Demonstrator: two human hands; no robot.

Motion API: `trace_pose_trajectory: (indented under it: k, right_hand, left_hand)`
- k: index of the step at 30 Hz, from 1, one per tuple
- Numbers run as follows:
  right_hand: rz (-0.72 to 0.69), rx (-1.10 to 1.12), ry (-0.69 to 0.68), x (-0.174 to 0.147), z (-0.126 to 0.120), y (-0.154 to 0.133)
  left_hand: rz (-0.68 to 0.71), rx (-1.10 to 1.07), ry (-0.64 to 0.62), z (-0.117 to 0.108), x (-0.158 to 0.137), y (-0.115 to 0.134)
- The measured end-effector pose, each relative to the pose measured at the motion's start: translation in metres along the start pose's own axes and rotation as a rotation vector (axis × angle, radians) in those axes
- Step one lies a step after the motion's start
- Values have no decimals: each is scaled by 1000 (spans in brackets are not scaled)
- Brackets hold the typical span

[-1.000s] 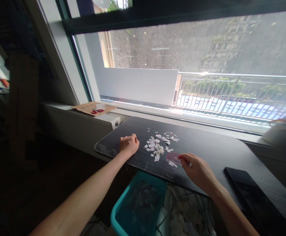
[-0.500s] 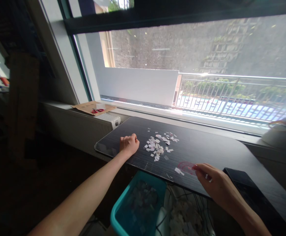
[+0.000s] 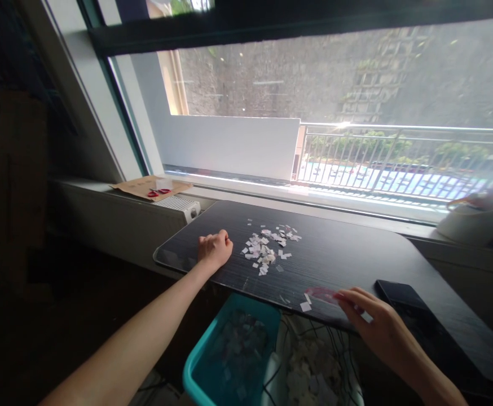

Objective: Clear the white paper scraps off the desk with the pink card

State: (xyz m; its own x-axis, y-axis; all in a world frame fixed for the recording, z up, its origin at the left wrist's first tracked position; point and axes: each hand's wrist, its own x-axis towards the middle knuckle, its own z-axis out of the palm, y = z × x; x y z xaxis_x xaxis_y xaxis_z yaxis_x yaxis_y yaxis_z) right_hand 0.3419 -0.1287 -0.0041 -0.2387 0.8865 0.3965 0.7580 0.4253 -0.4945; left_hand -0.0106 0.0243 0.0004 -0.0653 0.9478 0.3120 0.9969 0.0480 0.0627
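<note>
Left hand rests fisted left of paper scraps; right hand, near right, pinches pink plastic; far-left brown paper's marks are too faint to read.

right hand pinches a curved, translucent pink plastic tool by small white paper scraps; left hand rests fisted on the black wood-grain table!

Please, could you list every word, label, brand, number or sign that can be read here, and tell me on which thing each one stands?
No text can be read.
Brown paper by the window: faint marks, too blurred to read.
Pink plastic in the right hand: any marks are too small and blurred to read.
Scraps on the table: too small to tell if they bear print.
</note>
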Motion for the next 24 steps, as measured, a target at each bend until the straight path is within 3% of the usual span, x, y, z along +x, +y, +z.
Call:
trace_pose_trajectory:
  k: [11, 24]
  right_hand:
    - [-23, 72, 6, -21, 2, -5]
    - [-32, 81, 1, -21, -2, -20]
  left_hand:
    - [-1, -3, -10, 0, 0, 0]
    - [-10, 0, -3, 1, 1, 0]
